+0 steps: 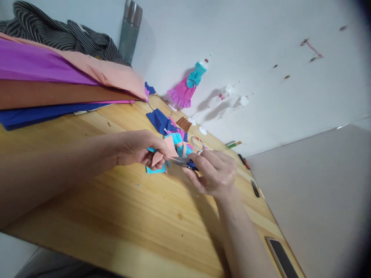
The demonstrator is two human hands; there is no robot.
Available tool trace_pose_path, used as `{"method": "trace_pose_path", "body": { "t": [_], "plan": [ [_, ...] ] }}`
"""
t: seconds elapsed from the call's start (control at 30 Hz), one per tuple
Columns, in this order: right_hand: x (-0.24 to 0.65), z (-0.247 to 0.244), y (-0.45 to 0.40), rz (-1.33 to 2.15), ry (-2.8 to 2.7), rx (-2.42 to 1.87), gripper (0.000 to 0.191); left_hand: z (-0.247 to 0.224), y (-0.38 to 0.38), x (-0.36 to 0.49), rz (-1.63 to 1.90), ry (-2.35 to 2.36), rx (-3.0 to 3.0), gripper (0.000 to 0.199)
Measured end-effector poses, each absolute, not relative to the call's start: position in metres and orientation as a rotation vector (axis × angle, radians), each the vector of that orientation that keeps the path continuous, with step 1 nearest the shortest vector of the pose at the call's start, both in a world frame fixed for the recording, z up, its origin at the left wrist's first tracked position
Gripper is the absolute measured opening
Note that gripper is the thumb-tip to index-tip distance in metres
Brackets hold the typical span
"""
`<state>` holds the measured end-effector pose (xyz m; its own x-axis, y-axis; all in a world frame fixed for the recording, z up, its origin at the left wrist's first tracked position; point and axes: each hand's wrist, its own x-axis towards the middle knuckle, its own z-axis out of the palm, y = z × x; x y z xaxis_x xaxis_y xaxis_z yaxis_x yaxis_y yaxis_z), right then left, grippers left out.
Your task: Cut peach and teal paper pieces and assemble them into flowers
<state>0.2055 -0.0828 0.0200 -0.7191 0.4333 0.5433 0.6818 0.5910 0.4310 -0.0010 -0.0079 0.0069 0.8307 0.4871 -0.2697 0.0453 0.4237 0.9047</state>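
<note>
My left hand (145, 148) is closed on a small piece of peach crepe paper (170, 148), pinching it between thumb and fingers. A pair of scissors (185, 162) with dark blue handles is gripped in my right hand (213, 170). The scissor blades meet the peach paper right beside my left fingertips. Just behind and below lie bright blue paper pieces (156, 170). Past my hands are dark blue pleated paper (159, 120) and brown pleated paper (184, 124). My fingers partly hide the scissor handles.
Folded crepe sheets (52, 92) and striped cloth (66, 38) fill the left, near a flask (130, 33). A paper dress figure (191, 83) is against the wall. Along the table's (139, 216) right edge lie a box cutter (255, 189) and a phone (281, 256).
</note>
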Motion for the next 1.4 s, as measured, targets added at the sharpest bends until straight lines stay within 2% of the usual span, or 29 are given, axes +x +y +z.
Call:
{"method": "trace_pose_path", "body": {
  "t": [0.73, 1.4],
  "plan": [
    [0.2061, 0.0186, -0.0827, -0.883, -2.445, -0.885, 0.022, 0.0017, -0.0053, 0.0008, 0.282, 0.528, 1.112, 0.036],
    [0.2045, 0.0202, -0.0829, -0.913, -2.439, -0.881, 0.027, 0.0043, -0.0073, -0.0004, 0.286, 0.519, 1.122, 0.037]
  ]
}}
